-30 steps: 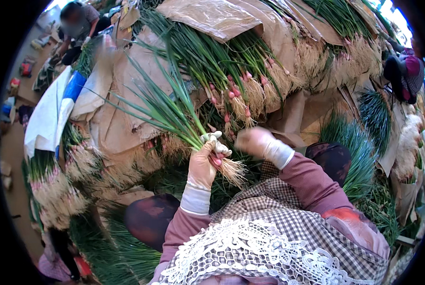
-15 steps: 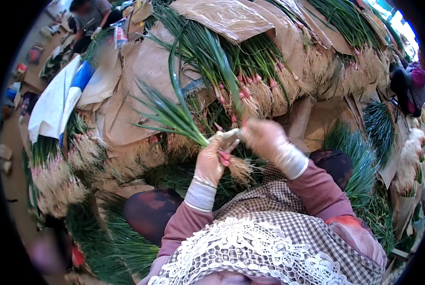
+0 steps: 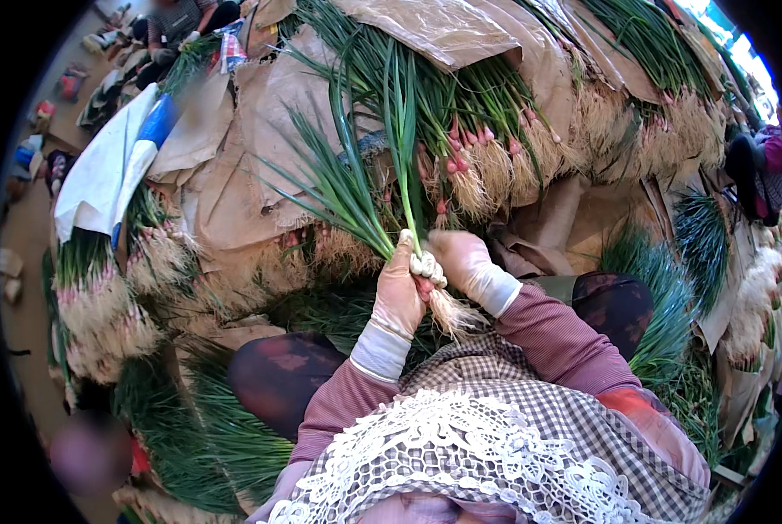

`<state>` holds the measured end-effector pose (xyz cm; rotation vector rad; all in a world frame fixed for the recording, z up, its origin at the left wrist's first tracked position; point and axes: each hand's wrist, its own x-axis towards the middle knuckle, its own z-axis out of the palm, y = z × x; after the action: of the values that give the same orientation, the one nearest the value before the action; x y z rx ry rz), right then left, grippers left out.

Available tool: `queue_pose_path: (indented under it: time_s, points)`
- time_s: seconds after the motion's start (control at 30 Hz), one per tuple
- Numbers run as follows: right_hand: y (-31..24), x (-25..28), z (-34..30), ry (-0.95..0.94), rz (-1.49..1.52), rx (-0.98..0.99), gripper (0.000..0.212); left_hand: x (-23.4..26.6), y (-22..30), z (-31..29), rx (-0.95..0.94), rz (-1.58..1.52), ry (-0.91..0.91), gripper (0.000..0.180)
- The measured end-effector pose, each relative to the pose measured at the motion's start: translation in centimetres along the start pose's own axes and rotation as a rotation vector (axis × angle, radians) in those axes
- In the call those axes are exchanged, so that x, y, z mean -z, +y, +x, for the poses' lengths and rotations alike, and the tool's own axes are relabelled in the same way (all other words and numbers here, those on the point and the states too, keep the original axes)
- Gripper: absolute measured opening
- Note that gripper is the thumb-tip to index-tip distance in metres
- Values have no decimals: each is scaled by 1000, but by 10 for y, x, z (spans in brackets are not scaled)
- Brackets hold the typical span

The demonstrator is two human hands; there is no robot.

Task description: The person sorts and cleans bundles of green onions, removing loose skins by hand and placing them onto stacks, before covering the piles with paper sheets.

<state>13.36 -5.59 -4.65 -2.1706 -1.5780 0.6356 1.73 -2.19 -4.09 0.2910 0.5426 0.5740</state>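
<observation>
My left hand [image 3: 398, 293], in a pale glove, is wrapped round a small bunch of green garlic [image 3: 365, 214]. Its long leaves fan up and to the left; pink bulbs [image 3: 423, 286] and whitish roots [image 3: 456, 314] hang below the fingers. One stalk [image 3: 406, 166] stands more upright in the grip. Close beside it, touching or nearly so, is my right hand [image 3: 462, 260], gloved too, its fingers curled and partly hidden; what they hold I cannot make out. Ahead lies a pile of green garlic [image 3: 487, 113], bulbs and roots toward me.
Brown paper sheets [image 3: 434, 31] cover parts of the pile. More garlic bundles [image 3: 85, 288] hang at left under a white sheet [image 3: 103, 175]. Loose green leaves [image 3: 207, 437] lie by my knees. Another person [image 3: 177, 26] sits far left; one more person [image 3: 762, 170] is at right.
My right hand has come down from above, beside the left. Another stalk now stands upright in the left hand's bunch. The left hand has shifted slightly right, its fingers wrapped over the stalks.
</observation>
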Motion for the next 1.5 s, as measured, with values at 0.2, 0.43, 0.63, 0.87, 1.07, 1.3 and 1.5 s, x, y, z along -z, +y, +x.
queue_pose_path:
  time_s: [0.2, 0.43, 0.63, 0.87, 1.07, 1.3, 1.5]
  points:
    - [20, -8, -2, -716, -346, 56, 31, -21, 11, -14, -141, -94, -47, 38]
    - [4, 87, 39, 456, 112, -8, 24, -10, 11, -17, -39, 131, -254, 22]
    - [16, 103, 44, 217, 87, 35, 23, -26, 32, -21, -280, 136, -270, 25]
    - [-17, 69, -11, -227, 25, 431, 33, 9, 17, 4, -175, 229, 22, 36]
    - [5, 21, 33, -604, 1565, -134, 31, -7, 9, -7, -131, 90, -53, 29]
    - [-10, 3, 28, -286, -169, -75, 30, -32, 12, -26, -188, 33, -34, 42]
    - [5, 41, 21, 178, 7, 37, 28, -6, 14, -11, -152, 76, 156, 20]
